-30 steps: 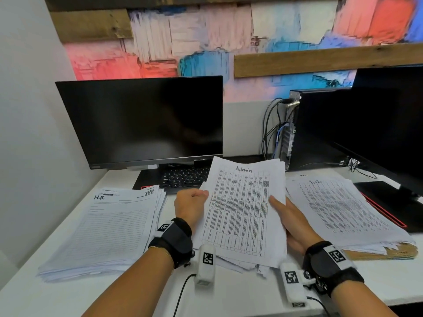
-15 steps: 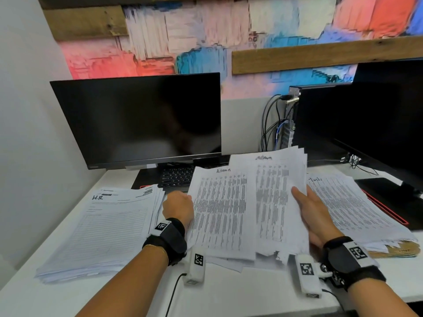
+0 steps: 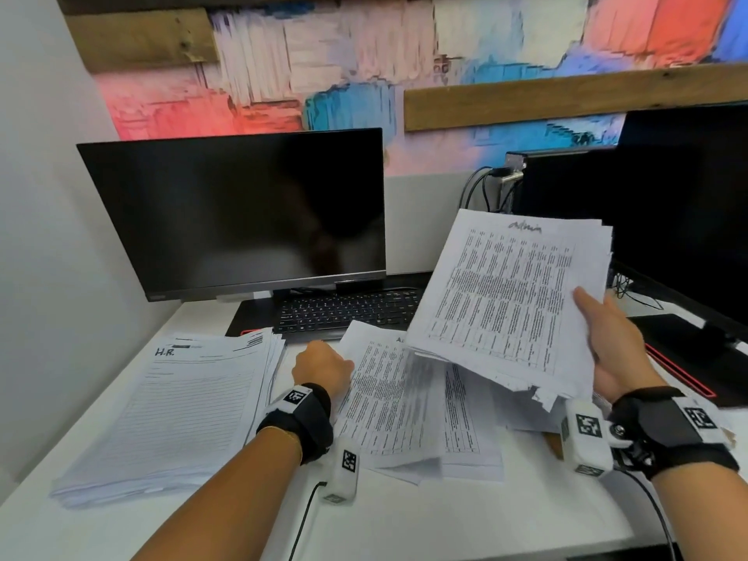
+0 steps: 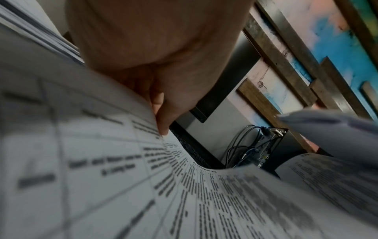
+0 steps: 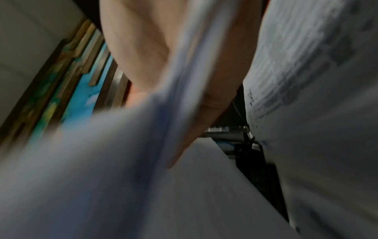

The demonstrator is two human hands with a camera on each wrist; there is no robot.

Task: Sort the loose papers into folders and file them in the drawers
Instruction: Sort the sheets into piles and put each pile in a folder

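My right hand (image 3: 607, 342) grips the right edge of a thick stack of table-printed sheets headed "Admin" (image 3: 510, 301) and holds it tilted above the desk. In the right wrist view the same stack (image 5: 102, 161) is a blur under my fingers (image 5: 204, 113). Below it, more Admin sheets (image 3: 404, 398) lie fanned on the white desk (image 3: 404, 520). My left hand (image 3: 324, 366) pinches their left edge, and the left wrist view shows a fingertip (image 4: 161, 122) on the curled paper (image 4: 143, 186). An "H.R." pile (image 3: 174, 410) lies at the left.
A dark monitor (image 3: 243, 212) and a black keyboard (image 3: 348, 309) stand behind the papers. At the right are a second monitor (image 3: 688, 204), a computer case with cables (image 3: 566, 184) and a black red-edged mat (image 3: 688, 350). Another printed pile (image 5: 317, 129) lies right of my hand.
My right hand has lifted the upper part of the Admin stack up and to the right, off the lower sheets. My left hand has stayed at the lower sheets' left edge.
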